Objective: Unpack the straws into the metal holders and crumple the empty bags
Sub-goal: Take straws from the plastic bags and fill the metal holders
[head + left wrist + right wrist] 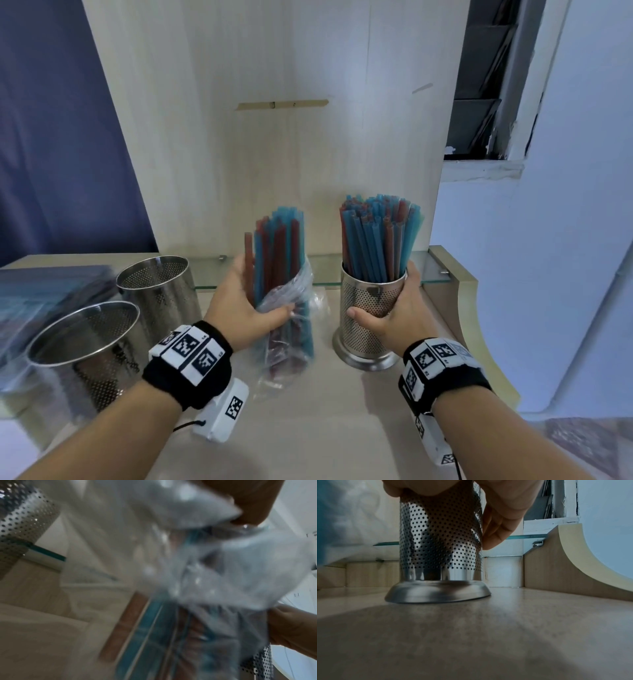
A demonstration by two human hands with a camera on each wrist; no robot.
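Your left hand (239, 308) is wrapped around a clear plastic bag (294, 291) with a bundle of blue and red straws (281, 246) standing upright in it, their tops poking out above the crumpled plastic. The bag's bottom sits at or just above the pale wooden bench (325, 428); the blur makes it hard to tell which. In the left wrist view the bag (223, 568) is a smear of shiny plastic over the straws (150, 635).

Your right hand (397, 315) grips a perforated metal holder (368, 322), thumb across the front and fingers around the far side. It stands upright on its flared base on the bench and is packed with blue and red straws (376, 236). The right wrist view shows the holder (440, 547) from low down, base flat on the bench (488, 635).

To your left stand two empty perforated holders, one nearer (82, 346) and one behind it (157, 291), just beside each other. Further left lie more bags of straws (44, 301), blurred.
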